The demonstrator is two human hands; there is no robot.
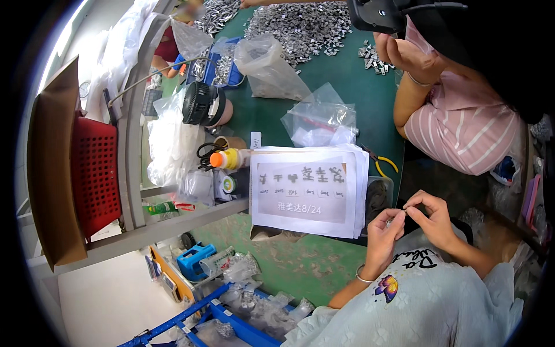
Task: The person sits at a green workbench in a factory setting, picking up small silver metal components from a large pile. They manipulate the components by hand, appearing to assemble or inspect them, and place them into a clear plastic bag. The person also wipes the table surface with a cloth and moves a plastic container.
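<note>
My left hand, with a bangle at the wrist, is held in front of my light blue shirt. Its fingers are curled, and a small shiny bit shows by them, too small to name. Close beside it, my right hand pinches thumb and forefinger together. The fingertips of both hands meet at a tiny thing I cannot make out. Nearest to the hands is a stack of printed paper sheets on the green table. Pliers with yellow handles lie past its right edge, by a grey-green container.
A large heap of small metal parts covers the table's far side. Plastic bags, a fan and an orange-capped bottle stand nearer. A co-worker in pink stripes sits at right. A red basket is at left.
</note>
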